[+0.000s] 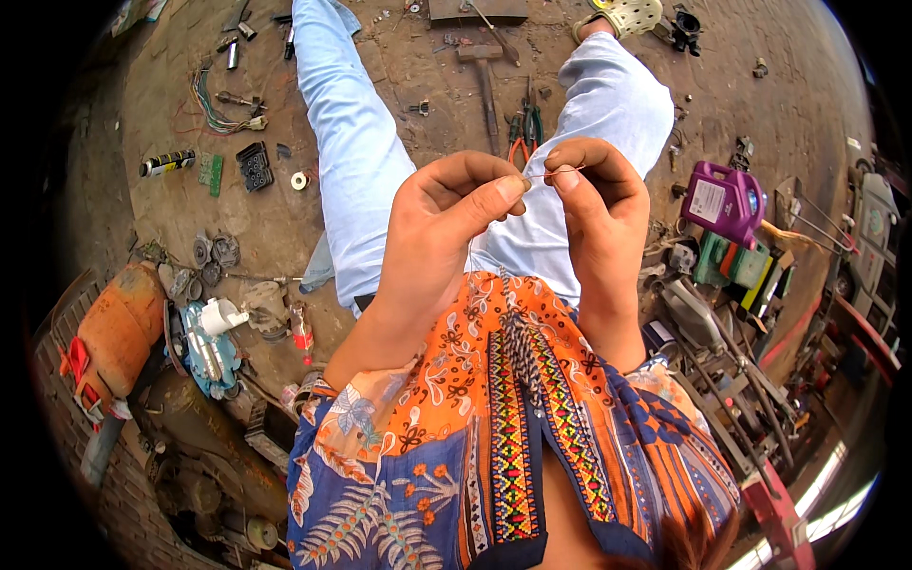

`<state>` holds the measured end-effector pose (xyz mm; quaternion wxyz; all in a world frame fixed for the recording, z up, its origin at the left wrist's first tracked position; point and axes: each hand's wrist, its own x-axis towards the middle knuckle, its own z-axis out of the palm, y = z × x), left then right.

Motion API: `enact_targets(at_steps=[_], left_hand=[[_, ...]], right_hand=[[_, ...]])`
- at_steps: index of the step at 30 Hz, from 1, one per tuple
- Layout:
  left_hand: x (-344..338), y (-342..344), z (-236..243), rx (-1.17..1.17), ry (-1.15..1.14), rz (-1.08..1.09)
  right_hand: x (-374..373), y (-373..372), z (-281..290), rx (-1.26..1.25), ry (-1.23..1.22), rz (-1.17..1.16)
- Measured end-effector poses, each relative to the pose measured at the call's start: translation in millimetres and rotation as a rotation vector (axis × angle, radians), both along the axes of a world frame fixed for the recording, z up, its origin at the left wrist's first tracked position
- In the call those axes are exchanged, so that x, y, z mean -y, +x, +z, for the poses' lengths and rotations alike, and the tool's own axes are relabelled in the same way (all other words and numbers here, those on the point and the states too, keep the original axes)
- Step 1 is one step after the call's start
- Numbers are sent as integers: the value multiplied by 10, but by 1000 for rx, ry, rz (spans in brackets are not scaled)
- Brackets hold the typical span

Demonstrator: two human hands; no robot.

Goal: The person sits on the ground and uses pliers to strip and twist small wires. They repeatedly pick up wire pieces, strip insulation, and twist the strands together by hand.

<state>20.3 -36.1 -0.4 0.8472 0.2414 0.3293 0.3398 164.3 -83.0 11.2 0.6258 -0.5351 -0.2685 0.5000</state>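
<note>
Pinching a thin, reddish wire (539,176) between thumb and fingertips, your left hand (442,214) faces your right hand (610,195), which grips the same strand. The wire spans the small gap between your fingertips, fine as thread, above the pale cloth of your jeans (351,142). On both hands the fingers are narrowed to a tight pinch, the other fingers curled inward, and dark grime coats the skin of the fingers. Your shirt (427,380) is soft printed cloth, orange and blue, with zigzag bands along the neck opening.

Between your legs, on the rough, stained brown floor (256,218), lie a hammer (485,95) with a blocky metal head and long straight handle, and pliers (519,147) with smooth orange-red grips. To your left sit a loose bundle of coloured leads (211,116), a slim cylindrical can (167,163), a flat green board (211,175), a black moulded tray (254,167) with round hollows, and a ring-shaped white roll (300,180). Nearer you are a glossy white plastic cup (222,316), a clear bottle (301,332) with a red label and a rounded orange tank (123,328) with a worn, dull surface. To your right, a purple plastic jug (727,204) with a moulded handle leans near greasy metal parts (698,313), some rod-like, some bulky.
</note>
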Motion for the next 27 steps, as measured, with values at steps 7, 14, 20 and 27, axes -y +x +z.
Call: enact_targets(at_steps=[7, 14, 20, 27], left_hand=[[-2, -1, 10, -79, 25, 30], [23, 34, 58, -115, 128, 59], [1, -27, -60, 22, 29, -79], [0, -23, 10, 10, 118, -34]], right_hand=[[-7, 11, -40, 198, 133, 39], [-5, 28, -39, 362, 90, 128], [13, -13, -81, 261, 155, 81], [-17, 35, -139, 69, 152, 121]])
